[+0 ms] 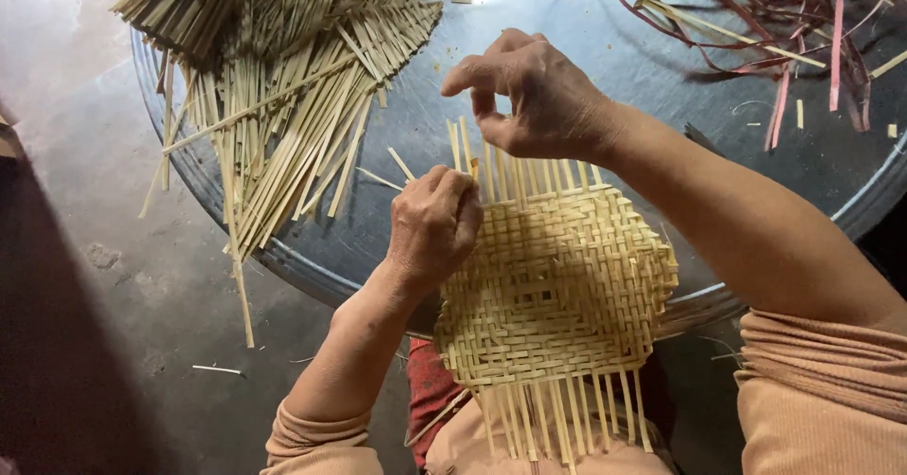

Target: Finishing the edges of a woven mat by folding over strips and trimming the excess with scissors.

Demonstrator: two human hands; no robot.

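1. Our left hand (433, 222) is curled shut, pressing the woven mat's (557, 286) far left edge.
2. Our right hand (531, 92) hovers above the mat's loose upright strips (491, 168), thumb and forefinger pinched; what they grip we cannot tell.
3. The mat overhangs the round metal tray's (605, 69) near rim.
4. Bare tray separates us from the pale strip pile (283, 87) and the reddish strips (784, 12).
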